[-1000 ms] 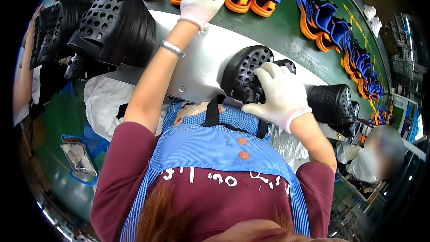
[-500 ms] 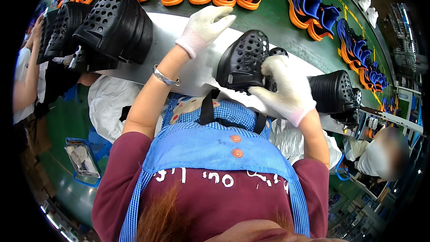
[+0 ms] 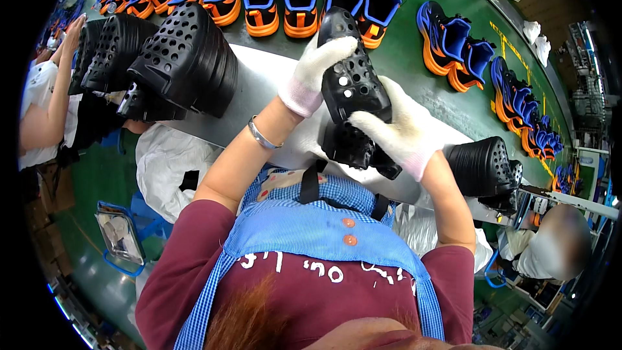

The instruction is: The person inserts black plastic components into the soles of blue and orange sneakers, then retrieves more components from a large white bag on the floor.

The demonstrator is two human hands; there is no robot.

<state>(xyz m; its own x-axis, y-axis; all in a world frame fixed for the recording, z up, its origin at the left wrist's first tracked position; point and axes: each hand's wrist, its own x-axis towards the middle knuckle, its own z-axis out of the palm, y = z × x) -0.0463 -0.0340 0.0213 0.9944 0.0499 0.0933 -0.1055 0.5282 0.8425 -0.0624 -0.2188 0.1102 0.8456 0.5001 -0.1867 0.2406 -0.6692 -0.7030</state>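
Both my hands wear white gloves and hold a black plastic shoe tree (image 3: 358, 91) dotted with round holes, lifted and tilted above the work surface. My left hand (image 3: 314, 78) is closed on its left side, with the fingers across the holes. At its lower right end, my right hand (image 3: 403, 126) grips with the thumb on the near side. Right under it more black shoe trees (image 3: 348, 146) lie on the silvery table (image 3: 256, 68), partly hidden by the held one and my right hand.
To the left stands a large nested stack of black shoe trees (image 3: 188, 58); a smaller stack (image 3: 476, 165) is at the right. Black, blue and orange shoes (image 3: 301, 3) line the green surface beyond. Another person's arm (image 3: 55, 104) shows far left, and a person (image 3: 551, 246) sits far right.
My left hand has moved right from bare table onto the shoe tree. The shoe tree has risen from the table and turned, now between both hands.
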